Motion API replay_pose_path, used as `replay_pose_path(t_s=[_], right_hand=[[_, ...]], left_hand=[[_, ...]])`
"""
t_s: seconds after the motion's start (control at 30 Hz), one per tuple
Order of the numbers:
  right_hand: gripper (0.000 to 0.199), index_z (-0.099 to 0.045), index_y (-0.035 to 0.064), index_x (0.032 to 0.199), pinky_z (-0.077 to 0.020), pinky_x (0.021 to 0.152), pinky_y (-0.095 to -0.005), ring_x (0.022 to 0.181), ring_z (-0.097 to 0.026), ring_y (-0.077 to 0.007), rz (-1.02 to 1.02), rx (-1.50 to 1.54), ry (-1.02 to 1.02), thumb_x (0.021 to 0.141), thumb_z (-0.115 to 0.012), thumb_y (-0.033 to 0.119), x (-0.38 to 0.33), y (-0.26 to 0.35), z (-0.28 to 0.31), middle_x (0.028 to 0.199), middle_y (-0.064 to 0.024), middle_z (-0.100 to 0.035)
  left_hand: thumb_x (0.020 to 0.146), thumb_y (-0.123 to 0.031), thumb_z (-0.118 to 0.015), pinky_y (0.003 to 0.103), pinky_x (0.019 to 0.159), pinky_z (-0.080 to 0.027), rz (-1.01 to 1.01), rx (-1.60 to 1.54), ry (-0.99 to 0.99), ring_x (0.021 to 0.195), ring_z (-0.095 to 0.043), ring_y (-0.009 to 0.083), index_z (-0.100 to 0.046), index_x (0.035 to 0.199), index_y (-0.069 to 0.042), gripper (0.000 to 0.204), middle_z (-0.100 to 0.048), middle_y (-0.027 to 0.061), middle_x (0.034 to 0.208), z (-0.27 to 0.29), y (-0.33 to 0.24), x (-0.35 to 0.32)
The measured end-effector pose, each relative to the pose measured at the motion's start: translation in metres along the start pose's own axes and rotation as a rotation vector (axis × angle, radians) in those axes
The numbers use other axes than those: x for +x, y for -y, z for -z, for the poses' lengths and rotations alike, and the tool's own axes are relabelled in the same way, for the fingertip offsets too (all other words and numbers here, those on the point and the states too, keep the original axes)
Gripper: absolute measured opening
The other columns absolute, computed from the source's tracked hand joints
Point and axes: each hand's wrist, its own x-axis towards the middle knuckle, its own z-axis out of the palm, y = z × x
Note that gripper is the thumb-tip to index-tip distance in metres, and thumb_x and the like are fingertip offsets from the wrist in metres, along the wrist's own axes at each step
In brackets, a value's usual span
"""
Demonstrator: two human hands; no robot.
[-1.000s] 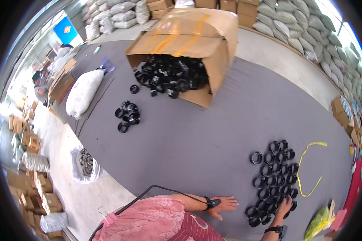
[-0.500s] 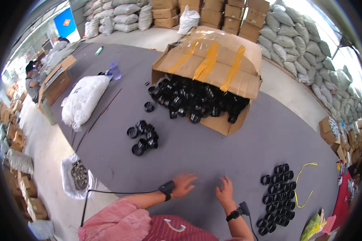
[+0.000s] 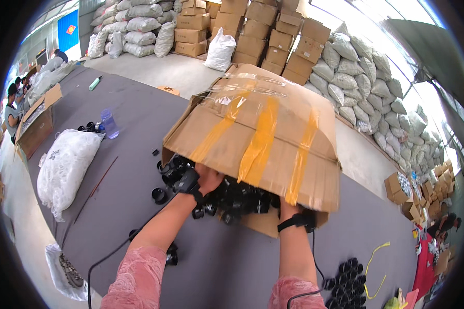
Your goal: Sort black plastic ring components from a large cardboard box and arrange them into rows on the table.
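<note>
1. Left sleeve (image 3: 138, 278): pink, crinkled cloth with a slight sheen, its edge partway up the left forearm (image 3: 162, 224), which is bare beyond it.
2. Right sleeve (image 3: 296, 294): matching pink, creased, at the near edge.
3. Left wristband (image 3: 197, 194): black, carrying a chunky black module (image 3: 188, 180).
4. Right wristband (image 3: 291, 223): black, with a dark block (image 3: 309, 220) on its right.
5. Left cable (image 3: 111, 256): thin, black, curving leftward and near.
6. Right cable (image 3: 316, 257): also black, looping near the right sleeve.

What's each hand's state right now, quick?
Left hand: at the mouth of the cardboard box, by black rings; grip can't be told.
Right hand: mostly hidden under the cardboard box; can't be told.
</note>
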Motion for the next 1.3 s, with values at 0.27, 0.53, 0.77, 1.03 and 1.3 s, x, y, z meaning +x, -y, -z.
replay_pose_path(t_s=[0.27,0.53,0.77,1.03,1.3], right_hand=[[0.059,-0.051,0.0038,0.134,-0.0339,0.108,-0.0559,0.128,-0.042,-0.0473,-0.052,-0.164,0.205,0.085,-0.068,0.032,0.066,-0.044,-0.026,0.136,-0.0257,-0.051],[0.059,-0.051,0.0041,0.135,-0.0341,0.108,-0.0558,0.129,-0.041,-0.0474,-0.026,-0.153,0.255,0.085,-0.068,0.031,0.067,-0.063,-0.034,0.138,-0.0251,-0.05],[0.058,-0.05,0.0044,0.135,-0.0342,0.108,-0.0557,0.13,-0.04,-0.0474,-0.003,-0.159,0.289,0.085,-0.067,0.03,0.049,-0.075,-0.025,0.139,-0.0245,-0.049],[0.058,-0.05,0.0047,0.136,-0.0343,0.108,-0.0557,0.131,-0.039,-0.0474,-0.006,-0.142,0.393,0.086,-0.067,0.029,0.003,-0.077,-0.024,0.141,-0.0238,-0.048],[0.058,-0.05,0.0049,0.136,-0.0344,0.109,-0.0556,0.132,-0.039,-0.0475,0.031,-0.172,0.509,0.086,-0.066,0.028,-0.056,-0.056,-0.003,0.143,-0.0233,-0.047]], left_hand=[[0.089,-0.042,-0.06,0.047,0.11,-0.034,0.088,-0.014,0.326,0.132,-0.046,0.0335,-0.059,0.133,-0.013,0.052,-0.052,0.0155,0.141,-0.056,0.026,0.129],[0.088,-0.047,-0.06,0.049,0.11,-0.034,0.081,-0.026,0.359,0.131,-0.047,0.0343,-0.058,0.133,-0.013,0.056,-0.053,0.0151,0.141,-0.111,0.039,0.153],[0.088,-0.052,-0.059,0.051,0.11,-0.033,0.032,-0.076,0.332,0.131,-0.047,0.0351,-0.058,0.133,-0.013,0.06,-0.053,0.0147,0.141,-0.119,0.018,0.108],[0.087,-0.057,-0.058,0.053,0.11,-0.033,-0.033,-0.157,0.328,0.13,-0.048,0.0359,-0.057,0.134,-0.013,0.064,-0.054,0.0143,0.14,-0.121,-0.024,0.03],[0.088,-0.063,-0.052,0.059,0.113,-0.025,-0.286,0.075,0.372,0.137,-0.04,0.0353,-0.056,0.138,-0.02,0.067,-0.045,0.0121,0.149,-0.084,-0.065,-0.017]])
